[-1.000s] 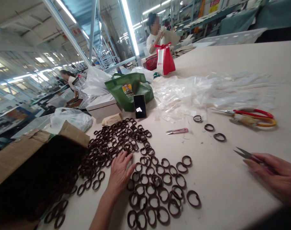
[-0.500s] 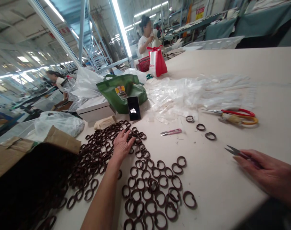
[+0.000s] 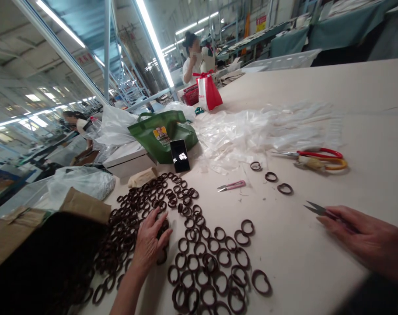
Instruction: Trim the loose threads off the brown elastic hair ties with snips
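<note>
My left hand (image 3: 149, 240) lies on a spread of dark brown hair rings (image 3: 172, 218) at the table's left, fingers curled around a few of them. Several rings lie flat in rows (image 3: 212, 267) just right of that hand. My right hand (image 3: 366, 240) rests on the table at the right, fingers closed over small thread snips (image 3: 320, 210) whose blades point left. Three separate rings (image 3: 271, 176) lie further back, between the two hands.
Pink snips (image 3: 232, 186) lie mid-table. Red-and-yellow scissors (image 3: 320, 158) rest by a heap of clear plastic bags (image 3: 261, 131). A phone (image 3: 179, 155) leans on a green bag (image 3: 162, 131). A cardboard box of rings (image 3: 38, 249) stands at left. Other people work at the back.
My left hand reached up into the ring pile, then drew back toward me and curled onto some rings. The right hand with the snips stayed put.
</note>
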`<act>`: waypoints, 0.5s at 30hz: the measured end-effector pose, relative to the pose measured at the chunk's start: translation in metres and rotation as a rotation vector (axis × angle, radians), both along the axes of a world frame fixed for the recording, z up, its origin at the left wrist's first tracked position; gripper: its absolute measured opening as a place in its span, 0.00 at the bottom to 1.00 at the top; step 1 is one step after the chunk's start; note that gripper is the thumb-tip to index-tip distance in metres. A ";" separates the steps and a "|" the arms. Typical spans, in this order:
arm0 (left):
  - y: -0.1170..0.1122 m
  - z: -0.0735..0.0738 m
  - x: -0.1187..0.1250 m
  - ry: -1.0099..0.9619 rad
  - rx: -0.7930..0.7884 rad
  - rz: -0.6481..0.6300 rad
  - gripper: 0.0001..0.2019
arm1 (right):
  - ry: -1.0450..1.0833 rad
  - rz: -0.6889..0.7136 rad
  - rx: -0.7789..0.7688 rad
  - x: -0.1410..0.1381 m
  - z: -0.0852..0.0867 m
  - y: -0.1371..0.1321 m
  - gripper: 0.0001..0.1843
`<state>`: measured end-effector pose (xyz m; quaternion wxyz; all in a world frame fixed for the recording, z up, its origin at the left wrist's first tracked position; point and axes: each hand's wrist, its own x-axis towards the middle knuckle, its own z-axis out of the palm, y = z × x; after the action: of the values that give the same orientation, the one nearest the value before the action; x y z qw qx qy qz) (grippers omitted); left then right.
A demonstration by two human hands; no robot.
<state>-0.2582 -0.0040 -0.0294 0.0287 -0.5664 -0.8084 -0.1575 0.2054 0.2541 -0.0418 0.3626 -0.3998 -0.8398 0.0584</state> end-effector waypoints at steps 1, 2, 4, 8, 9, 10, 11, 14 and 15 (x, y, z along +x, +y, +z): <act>0.008 0.003 0.000 -0.024 0.018 -0.001 0.22 | 0.001 -0.007 -0.021 0.000 0.000 0.000 0.21; 0.019 0.005 0.002 -0.049 0.026 -0.008 0.23 | 0.002 -0.018 -0.045 0.000 0.000 0.000 0.22; 0.045 0.007 0.012 -0.083 0.015 -0.035 0.24 | 0.002 -0.052 -0.095 -0.001 0.001 0.000 0.22; 0.078 0.002 0.041 -0.087 -0.098 -0.086 0.25 | 0.016 -0.065 -0.100 -0.003 0.003 0.000 0.22; 0.078 -0.001 0.047 -0.078 -0.116 -0.096 0.25 | 0.016 -0.050 -0.067 -0.003 0.003 0.000 0.21; 0.075 -0.004 0.051 -0.071 -0.123 -0.108 0.25 | 0.017 -0.032 -0.026 -0.003 0.004 0.000 0.21; 0.069 -0.007 0.053 -0.065 -0.121 -0.118 0.24 | 0.017 -0.016 0.017 -0.004 0.004 -0.001 0.20; 0.047 -0.012 0.047 -0.063 -0.085 -0.132 0.19 | 0.003 0.018 0.102 -0.003 0.004 -0.001 0.19; 0.040 -0.012 0.042 -0.065 -0.062 -0.129 0.16 | -0.003 0.024 0.113 -0.002 0.003 -0.001 0.19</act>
<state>-0.2158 0.0360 -0.0418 -0.0253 -0.6126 -0.7753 -0.1520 0.2030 0.2535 -0.0385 0.3825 -0.3689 -0.8470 0.0146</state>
